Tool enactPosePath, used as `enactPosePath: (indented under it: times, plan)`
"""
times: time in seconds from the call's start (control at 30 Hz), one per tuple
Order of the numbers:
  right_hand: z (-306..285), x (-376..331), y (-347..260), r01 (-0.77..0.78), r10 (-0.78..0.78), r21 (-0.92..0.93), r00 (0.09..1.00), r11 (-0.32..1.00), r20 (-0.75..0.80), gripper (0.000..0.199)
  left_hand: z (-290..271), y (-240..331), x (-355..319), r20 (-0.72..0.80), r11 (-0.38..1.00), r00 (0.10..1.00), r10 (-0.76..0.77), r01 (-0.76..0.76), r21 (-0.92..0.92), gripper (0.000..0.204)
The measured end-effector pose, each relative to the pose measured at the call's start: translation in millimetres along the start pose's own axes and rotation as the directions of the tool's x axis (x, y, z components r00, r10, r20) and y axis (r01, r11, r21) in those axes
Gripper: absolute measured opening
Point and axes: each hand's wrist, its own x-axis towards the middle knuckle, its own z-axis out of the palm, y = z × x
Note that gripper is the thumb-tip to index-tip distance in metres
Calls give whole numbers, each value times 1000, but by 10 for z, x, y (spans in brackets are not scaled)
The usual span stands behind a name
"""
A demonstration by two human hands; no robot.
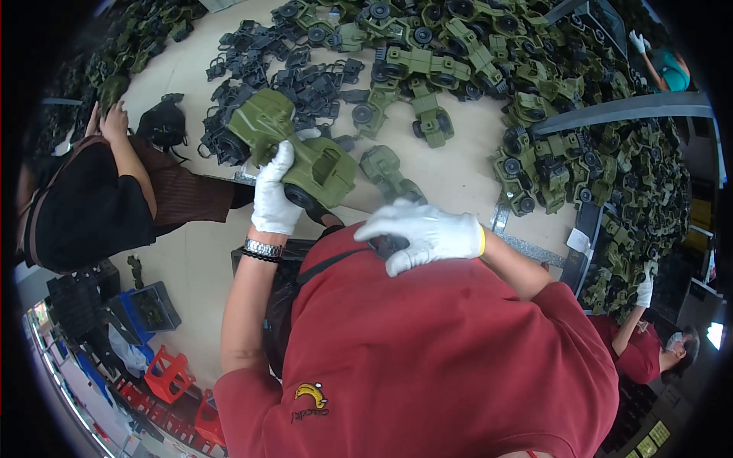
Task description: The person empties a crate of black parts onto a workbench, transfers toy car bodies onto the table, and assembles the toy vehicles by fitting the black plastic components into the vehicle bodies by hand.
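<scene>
My left hand (276,191), in a white glove, grips an olive-green toy jeep (317,164) by its side, raised and tilted above the table edge. One dark wheel shows at its near side. In front of my red shirt is my gloved right hand (431,235), its fingers curved and slightly blurred. Between its thumb and fingers sits a small dark grey plastic part (389,244), mostly hidden by the glove. Just beyond the right hand, another green toy vehicle (388,169) lies on the table.
Dark grey plastic frames (286,80) lie heaped beyond the jeep. Piles of green toy vehicles (546,153) cover the far and right side, under a grey metal bar (622,113). A co-worker in black (92,202) is at left, another in red (637,351) at right. Red stools (169,374) stand at lower left.
</scene>
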Motion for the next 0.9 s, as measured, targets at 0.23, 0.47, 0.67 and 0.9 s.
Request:
enactPosePath:
  times: [0.23, 0.47, 0.67, 0.9]
  plan:
    - [-109, 82, -13, -26, 59, 258, 991, 966, -122, 64, 148, -48, -86, -63, 973, 986, 152, -138, 184, 49]
    - [-243, 257, -82, 149, -226, -174, 753, 973, -618, 68, 120, 87, -90, -164, 981, 969, 185, -171, 93, 52]
    - [-227, 464, 46, 194, -290, -218, 717, 956, -633, 65, 334, 11, -165, -120, 943, 963, 242, -204, 265, 43]
    - [-120, 461, 165, 226, -315, -220, 704, 949, -637, 63, 397, 5, -149, -103, 926, 957, 271, -230, 299, 40]
